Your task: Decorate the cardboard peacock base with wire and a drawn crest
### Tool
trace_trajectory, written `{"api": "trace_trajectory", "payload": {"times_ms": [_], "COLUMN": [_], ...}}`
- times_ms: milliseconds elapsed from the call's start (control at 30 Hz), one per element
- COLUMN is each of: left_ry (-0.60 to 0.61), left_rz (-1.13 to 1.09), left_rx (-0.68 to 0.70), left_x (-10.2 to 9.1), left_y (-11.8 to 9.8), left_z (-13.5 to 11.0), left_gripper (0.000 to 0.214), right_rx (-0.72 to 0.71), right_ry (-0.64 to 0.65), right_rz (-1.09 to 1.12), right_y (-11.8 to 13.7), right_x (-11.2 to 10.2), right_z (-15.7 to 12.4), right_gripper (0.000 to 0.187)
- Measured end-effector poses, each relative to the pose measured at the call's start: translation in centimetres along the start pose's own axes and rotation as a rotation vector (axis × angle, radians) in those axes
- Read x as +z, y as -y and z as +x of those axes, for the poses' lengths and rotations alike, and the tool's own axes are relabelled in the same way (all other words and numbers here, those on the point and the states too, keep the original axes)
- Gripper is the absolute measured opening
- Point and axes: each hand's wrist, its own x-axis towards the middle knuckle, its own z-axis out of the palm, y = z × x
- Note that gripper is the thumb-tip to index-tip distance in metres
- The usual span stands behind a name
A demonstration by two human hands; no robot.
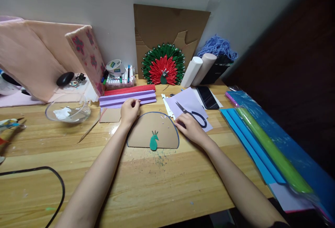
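Note:
My left hand (130, 112) is closed, its fingertips curled over the lower edge of the folded purple crepe paper (115, 100); whether they pinch it is hidden. My right hand (190, 126) rests with loosely bent fingers, thumb and forefinger slightly apart, at the right edge of a cardboard half-circle (140, 130). Blue line borders the curved side of this cardboard. A green peacock cutout (154, 141) lies at the middle of its straight edge. Just beyond my right hand, dark-handled scissors (199, 119) lie partly open on a sheet of lilac paper (184, 98).
A red-and-green peacock craft (163, 65) leans on a cardboard sheet (170, 22). Markers (120, 80), a clear bowl (68, 111) and a phone (207, 97) stand around. Coloured rolls (272, 147) line the right edge; a black cable (61, 186) curves at left.

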Motion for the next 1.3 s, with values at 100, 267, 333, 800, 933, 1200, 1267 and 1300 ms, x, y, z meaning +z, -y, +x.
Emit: {"api": "trace_trajectory", "payload": {"times_ms": [100, 267, 333, 800, 933, 1200, 1267, 1300], "left_ry": [-0.004, -0.007, -0.010, -0.010, -0.001, -0.009, -0.010, -0.010], "left_rz": [0.006, -0.004, -0.009, -0.004, 0.007, -0.007, -0.006, -0.004], "left_rx": [-0.005, -0.002, 0.002, 0.005, -0.006, 0.008, 0.007, 0.005], "left_x": [0.0, 0.0, 0.0, 0.0, -0.1, 0.0, 0.1, 0.1], "left_y": [0.0, 0.0, 0.0, -0.1, -0.2, 0.0, 0.0, 0.0], "left_z": [0.0, 0.0, 0.0, 0.0, 0.0, 0.0, 0.0, 0.0], "left_gripper": [0.024, 0.024, 0.024, 0.025, 0.024, 0.024, 0.024, 0.024], "right_rx": [0.128, 0.263, 0.283, 0.570, 0.569, 0.511, 0.504, 0.508], "right_ry": [-0.069, -0.147, -0.143, -0.164, -0.152, -0.139, -0.135, -0.132], "right_rz": [0.158, 0.494, 0.563, 0.920, 0.936, 0.944, 0.940, 0.947], "right_y": [0.2, 0.2, 0.2, 0.4, 0.1, -0.4, -0.4, -0.4], "right_x": [0.0, 0.1, 0.3, 0.5, 0.5, 0.5, 0.5, 0.5], "right_z": [-0.1, -0.1, -0.1, 0.2, 0.3, 0.3, 0.3, 0.3], "right_gripper": [0.011, 0.020, 0.024, 0.032, 0.032, 0.032, 0.033, 0.033]}}
